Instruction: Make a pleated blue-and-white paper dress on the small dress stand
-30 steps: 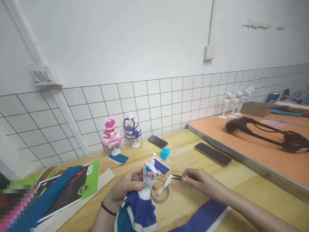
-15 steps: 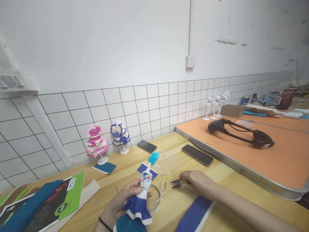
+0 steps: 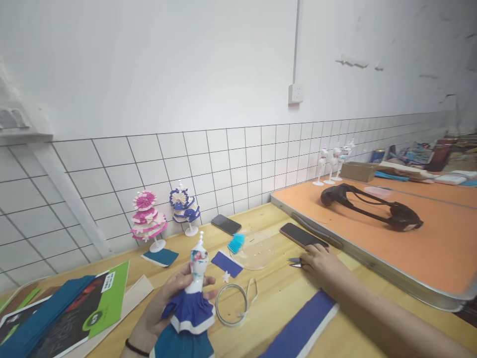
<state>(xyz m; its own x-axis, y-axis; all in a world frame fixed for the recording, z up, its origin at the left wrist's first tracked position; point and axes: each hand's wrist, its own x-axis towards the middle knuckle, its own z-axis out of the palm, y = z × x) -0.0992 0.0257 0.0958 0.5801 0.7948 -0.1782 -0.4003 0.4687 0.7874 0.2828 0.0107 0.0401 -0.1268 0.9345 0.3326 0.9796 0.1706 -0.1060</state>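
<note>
My left hand (image 3: 175, 293) is closed around the waist of a small white dress-form mannequin (image 3: 198, 263), held upright but leaning slightly. It wears a blue ruffled skirt with white trim over a teal skirt. My right hand (image 3: 316, 259), palm down by a phone, is over a pair of small thread snips (image 3: 295, 262). Only the blades show, pointing left; the handles are hidden under my fingers. Between my hands lie a ring of pale ribbon (image 3: 231, 325), a white star (image 3: 226, 277), a purple-blue fabric piece (image 3: 227, 264) and a long blue strip with a white edge (image 3: 303, 328).
Two dressed mannequins, pink (image 3: 149, 219) and blue (image 3: 186, 209), stand by the tiled wall. A clear round plate (image 3: 257, 253) holds tiny beads, beside pleated turquoise fabric (image 3: 236, 243). Two phones, a magazine (image 3: 115, 293), and an orange board (image 3: 372, 238) with a black strap (image 3: 368, 206) lie around.
My left hand has moved left with the mannequin, uncovering the ribbon ring and the star. My right hand has shifted right with the snips, toward the nearer phone.
</note>
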